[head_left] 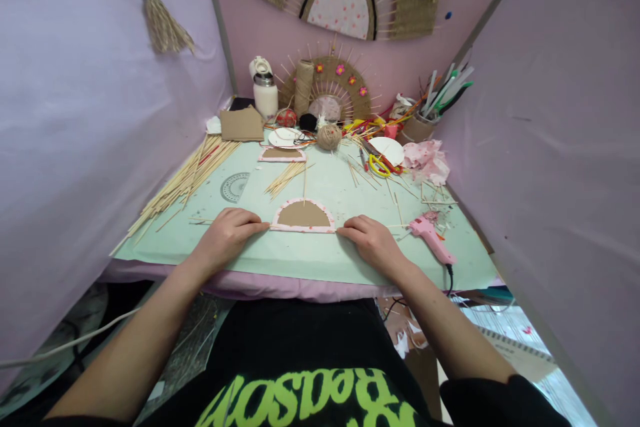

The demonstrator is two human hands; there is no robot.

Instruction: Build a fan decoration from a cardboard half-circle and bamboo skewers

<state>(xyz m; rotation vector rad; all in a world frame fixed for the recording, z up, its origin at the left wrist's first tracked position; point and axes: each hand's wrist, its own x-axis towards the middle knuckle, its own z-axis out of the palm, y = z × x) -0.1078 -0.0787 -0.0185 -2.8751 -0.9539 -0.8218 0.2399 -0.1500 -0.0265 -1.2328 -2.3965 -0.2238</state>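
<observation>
A half-circle of brown cardboard (304,215), edged in pink dotted fabric, lies flat with its straight side toward me. One thin bamboo stick (305,181) points away from the top of its curve. At the left corner, my left hand (231,233) is closed in a pinch on a thin stick (199,221), whose far end shows beyond the knuckles. My right hand (371,240) pinches at the right corner, and another stick (400,225) sticks out past it toward the glue gun. The fingers cover where these sticks meet the cardboard.
A pink glue gun (433,240) lies at right, its cord over the edge. Bamboo sticks (175,183) and a protractor (234,187) lie left. Yellow-handled scissors (379,165), a twine ball (329,137), a second half-circle (283,154) and a white bottle (265,95) stand farther back.
</observation>
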